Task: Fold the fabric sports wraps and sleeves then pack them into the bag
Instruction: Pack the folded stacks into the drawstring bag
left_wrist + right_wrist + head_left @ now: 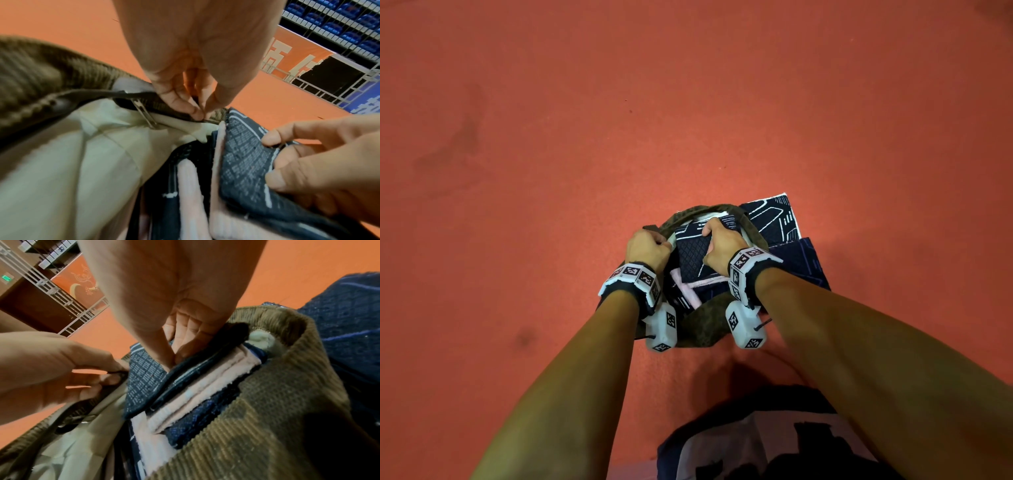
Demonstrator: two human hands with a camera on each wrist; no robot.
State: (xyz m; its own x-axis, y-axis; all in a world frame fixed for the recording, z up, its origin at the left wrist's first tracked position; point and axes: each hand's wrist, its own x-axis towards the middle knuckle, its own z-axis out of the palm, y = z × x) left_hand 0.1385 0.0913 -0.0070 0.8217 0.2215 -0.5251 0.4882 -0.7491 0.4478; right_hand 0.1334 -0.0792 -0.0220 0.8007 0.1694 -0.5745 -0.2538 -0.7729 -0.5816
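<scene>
1. My left hand (646, 247) pinches the dark zipper edge of the brown corduroy bag (702, 329), thumb and fingertips (194, 112) pressed together on the tape at the left side of its mouth.
2. The metal zipper pull (145, 114) hangs just beside that pinch, lying against the bag's pale cream lining (61, 162).
3. My right hand (722, 245) grips a folded navy wrap (693, 255) with a white diamond pattern; the thumb lies on its upper face and the fingers are curled under its far edge.
4. That wrap sits in the open mouth of the bag, tilted, partly above the rim and on top of the pieces inside.
5. Under it, inside the bag, lie more folded pieces: a pink fabric layer (207, 386) stacked against dark blue knit (197, 421), pressed against the corduroy wall on my right side.
6. Outside the bag, on its far right side, two more navy pieces rest on the orange floor (551, 102): one with white line patterns (770, 219) and a plainer dark one (801, 263) touching it, both partly hidden behind my right wrist.
7. Each wrist carries a white band with black-and-white markers (635, 275).
8. In the wrist views, a railing (320, 92) and orange banners stand beyond the floor.
</scene>
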